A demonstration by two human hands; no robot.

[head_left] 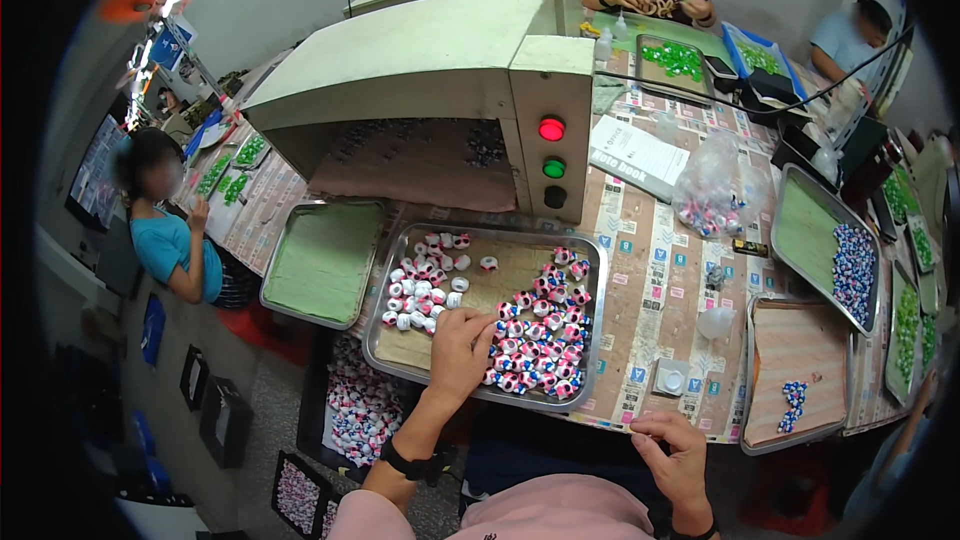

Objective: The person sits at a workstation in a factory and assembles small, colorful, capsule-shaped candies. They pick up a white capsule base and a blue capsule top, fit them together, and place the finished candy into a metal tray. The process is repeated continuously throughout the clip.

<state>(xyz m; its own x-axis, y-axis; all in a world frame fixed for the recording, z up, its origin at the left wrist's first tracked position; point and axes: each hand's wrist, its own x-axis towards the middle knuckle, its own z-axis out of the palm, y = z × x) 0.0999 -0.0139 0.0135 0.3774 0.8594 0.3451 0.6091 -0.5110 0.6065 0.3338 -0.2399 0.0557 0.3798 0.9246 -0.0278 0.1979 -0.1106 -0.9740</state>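
In front of me lies a metal tray with a brown lining. Small round white-and-pink pieces fill its left part. On its right side crowd pieces with pink, white, black and blue, most of them touching. My left hand reaches over the tray's near edge between the two groups. Its fingers are bent together beside the right-hand group, and their tips are partly hidden. My right hand is at the table's near edge, thumb and forefinger apart, with nothing seen in it.
Behind the tray stands a pale oven-like machine with a red lamp lit. A green-lined tray lies left; another tray, a plastic bag and a small white bottle lie right. Below left sits a box of pieces. Other people work nearby.
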